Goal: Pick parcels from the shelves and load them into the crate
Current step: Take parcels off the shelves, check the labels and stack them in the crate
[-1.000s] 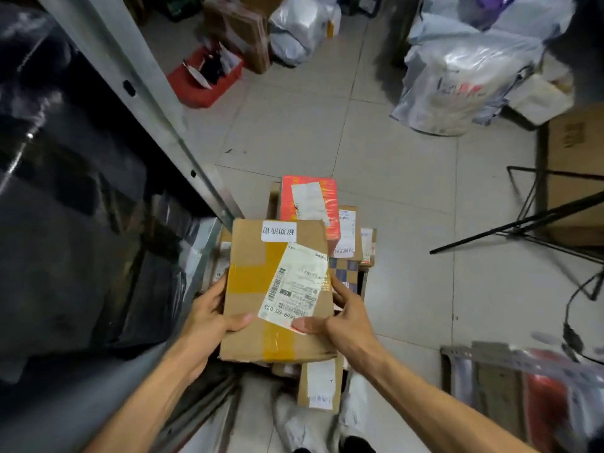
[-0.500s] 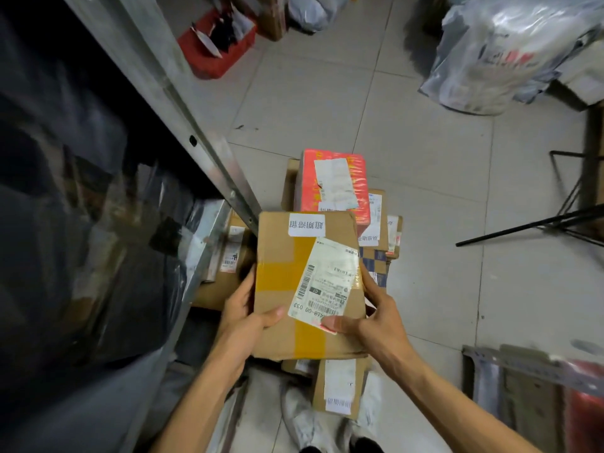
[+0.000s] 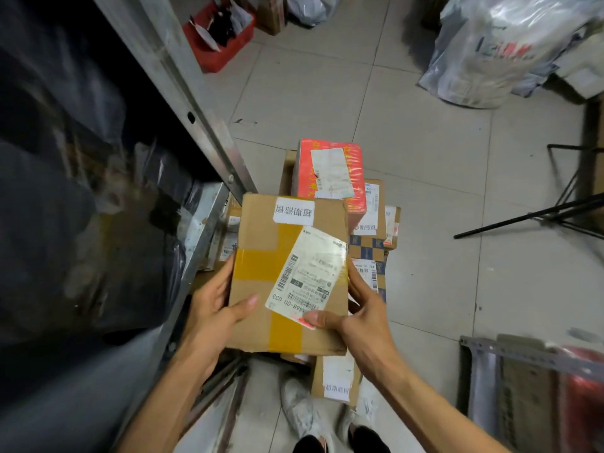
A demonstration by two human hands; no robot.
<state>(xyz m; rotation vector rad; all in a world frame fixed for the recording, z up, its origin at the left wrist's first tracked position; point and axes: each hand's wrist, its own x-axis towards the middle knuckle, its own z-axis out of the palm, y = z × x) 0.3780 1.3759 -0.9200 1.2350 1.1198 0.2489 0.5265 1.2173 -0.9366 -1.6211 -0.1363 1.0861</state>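
Note:
A flat brown cardboard parcel (image 3: pixel 261 253) with yellow tape and a white shipping label is held level in front of me. My left hand (image 3: pixel 212 308) grips its left edge, thumb lying on top. My right hand (image 3: pixel 359 317) grips its right edge, thumb pressing the label's corner. Directly below it is a pile of parcels on the floor: a red-orange parcel (image 3: pixel 330 171) on top, several brown boxes (image 3: pixel 374 204) under it, and a small box (image 3: pixel 336 377) near my feet. The crate itself is hidden under the pile.
A metal shelf upright (image 3: pixel 176 80) runs diagonally at left, with dark plastic-wrapped goods (image 3: pixel 65 207) behind it. A red bin (image 3: pixel 222 37) stands at the back. Grey plastic bags (image 3: pixel 500 47) lie top right, a black tripod (image 3: pixel 555 210) at right, another shelf corner (image 3: pixel 523 387) lower right.
The brown parcel, held in both hands, has come slightly closer and more to the right in view as my head tilted down. Grip is unchanged.

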